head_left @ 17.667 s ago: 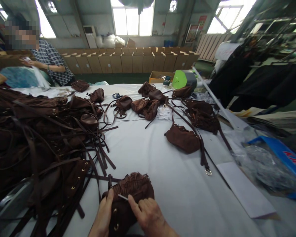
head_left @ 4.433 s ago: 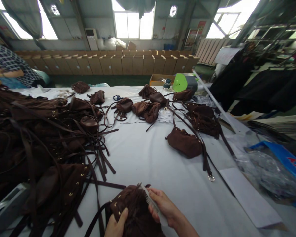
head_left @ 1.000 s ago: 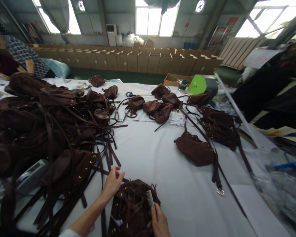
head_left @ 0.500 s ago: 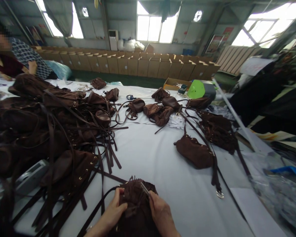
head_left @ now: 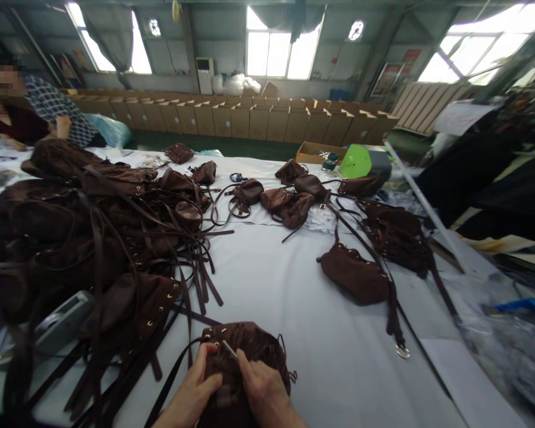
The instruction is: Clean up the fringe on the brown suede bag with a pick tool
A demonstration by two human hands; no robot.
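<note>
A dark brown drawstring bag with brass eyelets lies at the table's near edge in front of me. My left hand grips its left side near the eyelets, thumb and fingers closed on the fabric. A slim silvery metal tool sticks out of my closed right hand; its exact kind is unclear. The tool's tip lies over the gathered fabric close to the eyelets. Thin cord ends show at the bag's right side, and a strap runs off to its left. My lower palms hide part of the bag.
A large heap of brown bags with trailing straps fills the left of the white table, beside a grey device. More bags lie right and far. Cardboard boxes line the back; a person is at far left.
My right hand and the metal tool have moved left across the bag, closer to my left hand. The bag has shifted, showing more of its right side and the eyelets.
</note>
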